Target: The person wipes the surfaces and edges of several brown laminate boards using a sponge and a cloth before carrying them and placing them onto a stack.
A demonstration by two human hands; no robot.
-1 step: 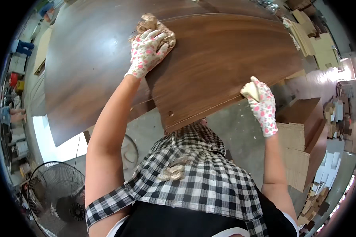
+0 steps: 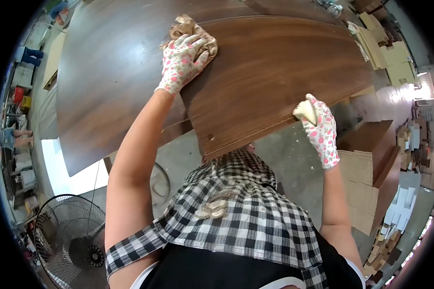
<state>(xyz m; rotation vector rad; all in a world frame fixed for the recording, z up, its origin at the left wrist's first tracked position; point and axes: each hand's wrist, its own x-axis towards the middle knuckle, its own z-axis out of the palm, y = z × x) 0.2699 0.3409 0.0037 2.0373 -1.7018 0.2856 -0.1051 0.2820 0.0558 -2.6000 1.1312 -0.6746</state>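
Observation:
My left hand [image 2: 180,62], in a white glove with pink flowers, presses a crumpled tan rag [image 2: 208,43] onto a dark brown wood-grain panel [image 2: 265,72] near its left edge. Its fingers are bent over the cloth. That panel lies on top of another large brown panel [image 2: 96,96] and has a small round hole near its closest corner. At the panel's near right edge, my right hand [image 2: 321,135], gloved alike, is closed around a cream-coloured wad [image 2: 305,111]. Whether this wad is cloth or sponge I cannot tell.
A black wire fan [image 2: 72,241] stands at the lower left. Brown boards [image 2: 371,139] and a cardboard sheet [image 2: 359,188] are close by my right forearm. Stacked cartons [image 2: 398,60] line the far right. Parts of other people [image 2: 31,57] show at the left rim.

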